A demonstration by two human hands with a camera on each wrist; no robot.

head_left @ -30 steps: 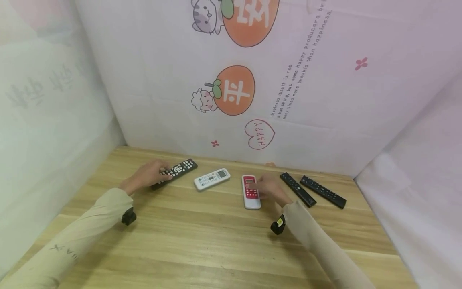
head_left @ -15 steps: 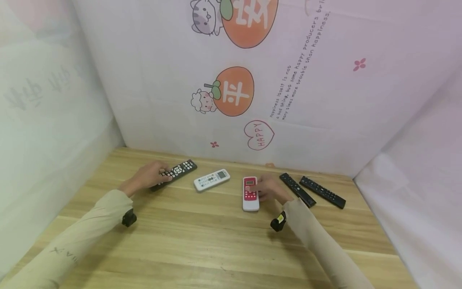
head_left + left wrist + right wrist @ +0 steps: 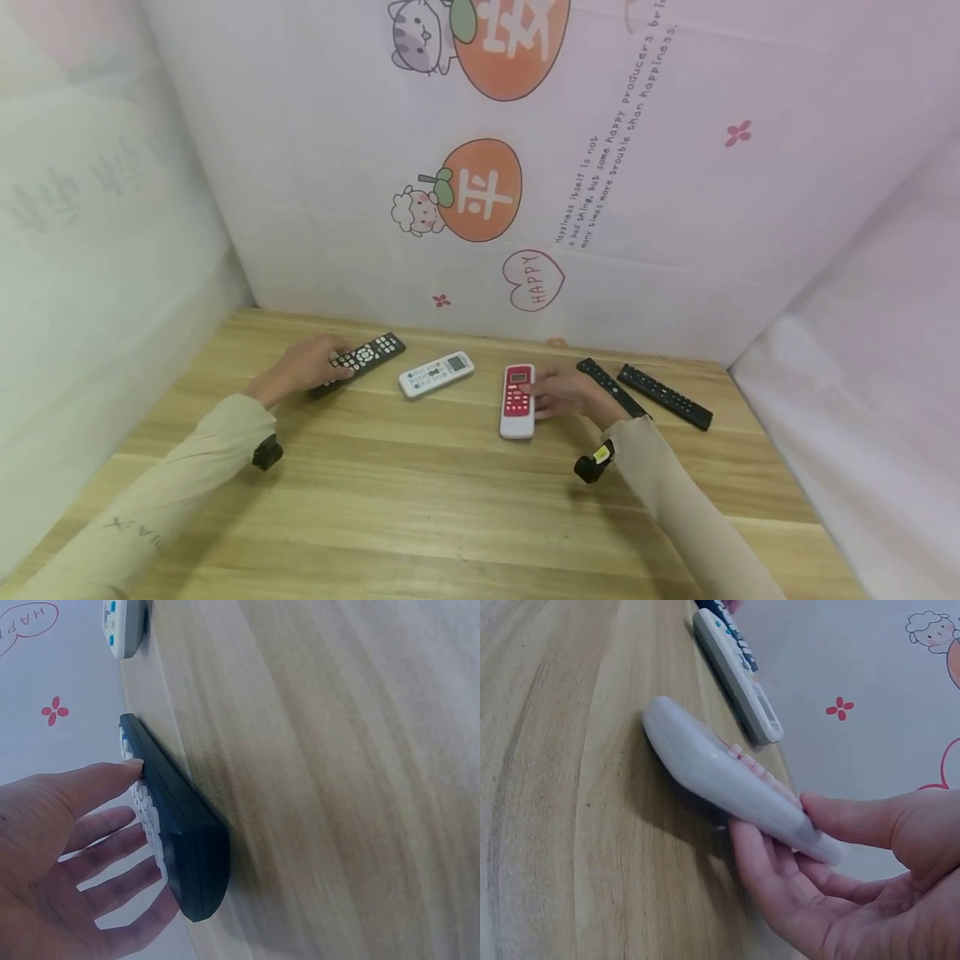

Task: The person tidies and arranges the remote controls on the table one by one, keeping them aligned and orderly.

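Note:
In the head view my left hand (image 3: pixel 311 364) is at the black remote control (image 3: pixel 367 352) with pale buttons, at the table's left back. The left wrist view shows the thumb on the near edge of this remote (image 3: pixel 180 817) and the fingers along its far side. My right hand (image 3: pixel 564 393) pinches the right edge of a red and white remote control (image 3: pixel 517 402). In the right wrist view this remote (image 3: pixel 705 765) is tilted, one side raised off the wood, thumb on top and fingers beneath. Its underside is mostly hidden.
A white remote (image 3: pixel 437 374) lies between the hands. Two more black remotes, one (image 3: pixel 611 387) partly behind my right hand and one (image 3: pixel 666 397) farther right, lie on the wooden table (image 3: pixel 390 500). A printed cloth (image 3: pixel 360 250) rises along the back; white cloth hangs at both sides.
My right wrist has shifted right, and its thumb has drawn back from the middle of the red and white remote's face to its right edge. The left hand stays at the black remote.

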